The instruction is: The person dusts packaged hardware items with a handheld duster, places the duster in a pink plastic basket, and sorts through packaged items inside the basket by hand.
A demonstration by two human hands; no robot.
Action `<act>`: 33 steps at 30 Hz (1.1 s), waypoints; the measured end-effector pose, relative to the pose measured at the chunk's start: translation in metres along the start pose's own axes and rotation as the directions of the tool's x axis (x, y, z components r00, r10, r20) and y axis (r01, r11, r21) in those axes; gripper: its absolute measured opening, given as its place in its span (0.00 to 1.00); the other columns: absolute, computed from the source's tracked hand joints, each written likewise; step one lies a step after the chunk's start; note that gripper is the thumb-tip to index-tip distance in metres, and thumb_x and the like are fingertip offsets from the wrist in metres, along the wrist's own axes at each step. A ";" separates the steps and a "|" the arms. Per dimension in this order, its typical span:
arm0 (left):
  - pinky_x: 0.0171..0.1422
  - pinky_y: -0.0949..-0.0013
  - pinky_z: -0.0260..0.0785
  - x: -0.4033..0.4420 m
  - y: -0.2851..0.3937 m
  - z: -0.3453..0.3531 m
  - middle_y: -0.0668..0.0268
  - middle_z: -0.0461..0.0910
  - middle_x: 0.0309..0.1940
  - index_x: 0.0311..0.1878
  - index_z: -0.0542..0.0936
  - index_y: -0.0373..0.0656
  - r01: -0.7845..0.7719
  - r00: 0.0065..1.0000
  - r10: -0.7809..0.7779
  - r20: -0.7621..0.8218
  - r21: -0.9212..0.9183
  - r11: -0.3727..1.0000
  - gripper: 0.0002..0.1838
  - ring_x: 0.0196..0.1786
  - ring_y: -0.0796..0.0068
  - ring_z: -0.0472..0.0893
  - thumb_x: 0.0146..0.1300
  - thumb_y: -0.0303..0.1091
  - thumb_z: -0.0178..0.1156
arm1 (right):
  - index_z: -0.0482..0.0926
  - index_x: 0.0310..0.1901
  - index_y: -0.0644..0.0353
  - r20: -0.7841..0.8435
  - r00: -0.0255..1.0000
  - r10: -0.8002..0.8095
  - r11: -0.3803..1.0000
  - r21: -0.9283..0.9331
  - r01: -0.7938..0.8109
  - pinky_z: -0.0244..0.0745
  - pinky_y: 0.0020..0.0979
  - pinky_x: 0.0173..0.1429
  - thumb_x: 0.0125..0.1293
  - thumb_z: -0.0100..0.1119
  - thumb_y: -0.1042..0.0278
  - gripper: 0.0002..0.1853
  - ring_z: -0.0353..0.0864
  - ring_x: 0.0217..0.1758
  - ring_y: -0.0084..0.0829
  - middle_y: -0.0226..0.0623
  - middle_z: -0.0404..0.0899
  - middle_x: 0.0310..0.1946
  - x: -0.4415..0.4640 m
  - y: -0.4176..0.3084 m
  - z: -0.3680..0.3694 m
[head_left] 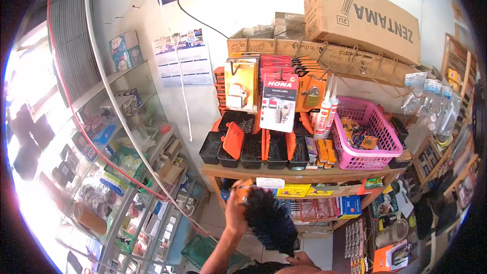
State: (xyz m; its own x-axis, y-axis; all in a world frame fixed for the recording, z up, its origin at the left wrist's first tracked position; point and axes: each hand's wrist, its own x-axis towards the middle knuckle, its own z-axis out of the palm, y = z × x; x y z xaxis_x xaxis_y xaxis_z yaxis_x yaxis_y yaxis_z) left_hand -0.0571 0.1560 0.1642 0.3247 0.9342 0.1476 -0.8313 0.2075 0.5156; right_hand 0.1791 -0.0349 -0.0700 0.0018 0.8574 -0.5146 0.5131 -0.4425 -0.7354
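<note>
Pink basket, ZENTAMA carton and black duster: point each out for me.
Pink basket (368,154), head view, on its front rim.
ZENTAMA carton (374,29), head view, on its printed side.
Black duster (269,218), head view, mid-bristles.

The single head view looks forward and down from above the hands, close to the shelves.

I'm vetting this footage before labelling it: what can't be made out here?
All in the head view:
- Orange item in the left hand: print too small.
- Right hand: grip unclear behind the black brush; forearm cut off by bottom edge.
- Calendar: dates too small.
</note>
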 end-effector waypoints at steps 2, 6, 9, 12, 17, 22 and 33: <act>0.70 0.51 0.64 -0.002 -0.018 -0.001 0.64 0.71 0.62 0.67 0.64 0.52 0.085 0.995 -0.084 -0.056 0.011 0.996 0.23 0.66 0.61 0.71 0.73 0.49 0.47 | 0.80 0.19 0.65 -0.056 0.996 -0.064 0.993 0.092 0.069 0.63 0.43 0.26 0.58 0.68 0.43 0.28 0.72 0.19 0.29 0.35 0.73 0.12 0.000 -0.004 0.001; 0.74 0.54 0.59 0.005 -0.035 -0.010 0.65 0.70 0.64 0.66 0.65 0.52 0.137 0.990 -0.136 -0.044 0.013 0.991 0.23 0.67 0.63 0.69 0.72 0.46 0.49 | 0.72 0.19 0.64 -0.150 0.947 -0.282 0.952 0.078 0.296 0.58 0.39 0.23 0.61 0.68 0.47 0.27 0.65 0.20 0.24 0.33 0.71 0.16 0.024 0.013 0.007; 0.75 0.54 0.57 0.016 -0.027 0.021 0.64 0.69 0.65 0.68 0.63 0.52 -0.003 1.000 0.003 0.005 0.061 0.998 0.24 0.68 0.63 0.68 0.71 0.46 0.49 | 0.71 0.22 0.66 -0.123 0.945 -0.303 0.953 -0.015 0.304 0.60 0.40 0.25 0.62 0.65 0.46 0.28 0.65 0.22 0.27 0.38 0.70 0.18 0.026 0.009 -0.005; 0.75 0.54 0.56 0.030 -0.028 0.019 0.63 0.69 0.65 0.68 0.63 0.52 0.013 0.996 -0.028 0.085 0.168 0.986 0.27 0.69 0.64 0.67 0.70 0.50 0.50 | 0.74 0.25 0.67 -0.163 0.907 -0.388 0.918 0.016 0.396 0.64 0.42 0.29 0.64 0.63 0.44 0.28 0.69 0.25 0.30 0.41 0.71 0.19 0.023 -0.006 -0.017; 0.78 0.52 0.51 0.028 -0.040 0.036 0.61 0.65 0.70 0.73 0.61 0.50 0.090 0.982 -0.105 0.154 0.101 0.991 0.31 0.71 0.60 0.65 0.70 0.51 0.47 | 0.77 0.28 0.64 -0.139 0.889 -0.437 0.891 0.074 0.449 0.67 0.43 0.29 0.65 0.62 0.44 0.25 0.71 0.24 0.32 0.43 0.74 0.19 -0.014 -0.047 -0.049; 0.73 0.50 0.58 0.046 -0.042 0.050 0.57 0.69 0.66 0.72 0.63 0.46 0.024 0.995 -0.045 0.092 0.216 0.976 0.30 0.68 0.55 0.69 0.72 0.51 0.45 | 0.81 0.30 0.69 -0.224 0.892 -0.394 0.914 0.007 0.405 0.68 0.35 0.28 0.64 0.65 0.50 0.23 0.70 0.22 0.24 0.33 0.74 0.16 -0.012 -0.065 -0.059; 0.69 0.46 0.63 0.041 -0.042 0.082 0.54 0.72 0.61 0.68 0.64 0.50 -0.096 0.972 0.058 0.226 0.162 0.982 0.27 0.64 0.53 0.72 0.72 0.53 0.45 | 0.74 0.23 0.71 -0.133 0.922 -0.365 0.923 0.076 0.376 0.60 0.37 0.24 0.64 0.63 0.51 0.27 0.65 0.22 0.24 0.37 0.64 0.13 -0.006 -0.045 -0.023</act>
State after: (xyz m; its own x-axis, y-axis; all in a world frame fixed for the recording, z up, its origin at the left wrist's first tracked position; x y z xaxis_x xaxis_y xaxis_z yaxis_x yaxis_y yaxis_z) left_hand 0.0281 0.1615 0.2179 0.3697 0.8546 0.3645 -0.7744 0.0667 0.6291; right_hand 0.1762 -0.0139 -0.0238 -0.0715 0.9865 -0.1476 0.4092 -0.1060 -0.9063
